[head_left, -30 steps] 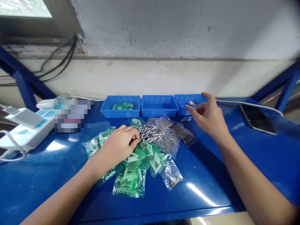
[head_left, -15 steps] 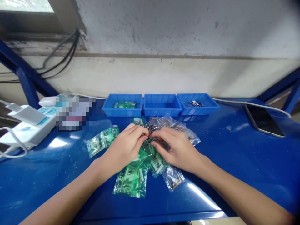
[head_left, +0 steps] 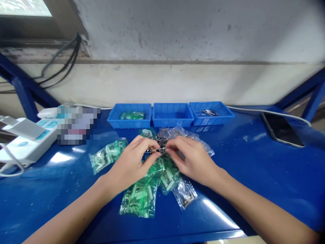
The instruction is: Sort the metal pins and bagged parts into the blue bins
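Pinching metal pins [head_left: 160,149], left hand [head_left: 135,159] and right hand [head_left: 194,159]; pin pile [head_left: 164,136] behind partly hidden.

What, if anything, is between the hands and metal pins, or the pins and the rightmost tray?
Nothing visible separates the left hand or right hand from the metal pins. Toward the rightmost tray lie clear bags, then its front wall.

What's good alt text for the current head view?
Two bare hands, left and right, pinch thin metal pins above green and clear bags; behind stand three blue bins, the middle one empty.
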`<state>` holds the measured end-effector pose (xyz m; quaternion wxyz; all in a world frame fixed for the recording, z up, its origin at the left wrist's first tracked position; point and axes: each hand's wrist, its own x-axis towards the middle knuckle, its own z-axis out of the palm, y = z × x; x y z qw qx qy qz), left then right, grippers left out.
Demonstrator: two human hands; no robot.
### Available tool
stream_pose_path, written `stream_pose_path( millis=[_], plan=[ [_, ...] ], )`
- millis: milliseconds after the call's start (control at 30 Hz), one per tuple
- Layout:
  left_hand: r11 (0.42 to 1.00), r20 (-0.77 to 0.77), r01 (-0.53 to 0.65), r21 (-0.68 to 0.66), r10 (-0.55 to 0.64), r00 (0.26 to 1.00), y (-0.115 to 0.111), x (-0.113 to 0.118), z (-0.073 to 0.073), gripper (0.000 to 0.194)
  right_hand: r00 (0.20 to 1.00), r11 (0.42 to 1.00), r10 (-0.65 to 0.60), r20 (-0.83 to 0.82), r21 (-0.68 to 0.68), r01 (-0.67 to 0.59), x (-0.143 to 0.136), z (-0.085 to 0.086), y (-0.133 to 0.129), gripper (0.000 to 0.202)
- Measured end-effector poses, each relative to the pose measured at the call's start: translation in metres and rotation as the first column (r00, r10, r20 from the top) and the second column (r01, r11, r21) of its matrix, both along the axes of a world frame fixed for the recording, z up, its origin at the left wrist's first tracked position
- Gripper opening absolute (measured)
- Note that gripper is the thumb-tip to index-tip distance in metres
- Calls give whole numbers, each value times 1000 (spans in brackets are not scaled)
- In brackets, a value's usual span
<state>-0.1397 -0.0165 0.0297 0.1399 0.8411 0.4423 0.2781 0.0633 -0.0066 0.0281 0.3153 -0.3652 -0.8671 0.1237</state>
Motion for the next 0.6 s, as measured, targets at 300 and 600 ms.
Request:
stream_pose_path(
  millis=[300, 600],
  plan=[
    [997, 10, -35, 63, 34, 999, 1, 1, -2, 7, 1000, 1000, -4, 8, 3, 4, 0, 0, -1, 16],
    [996, 38, 7, 94, -11, 999, -1, 3, 0, 8, 998, 998, 60, -18, 34, -59, -2, -1, -2, 21]
  ],
)
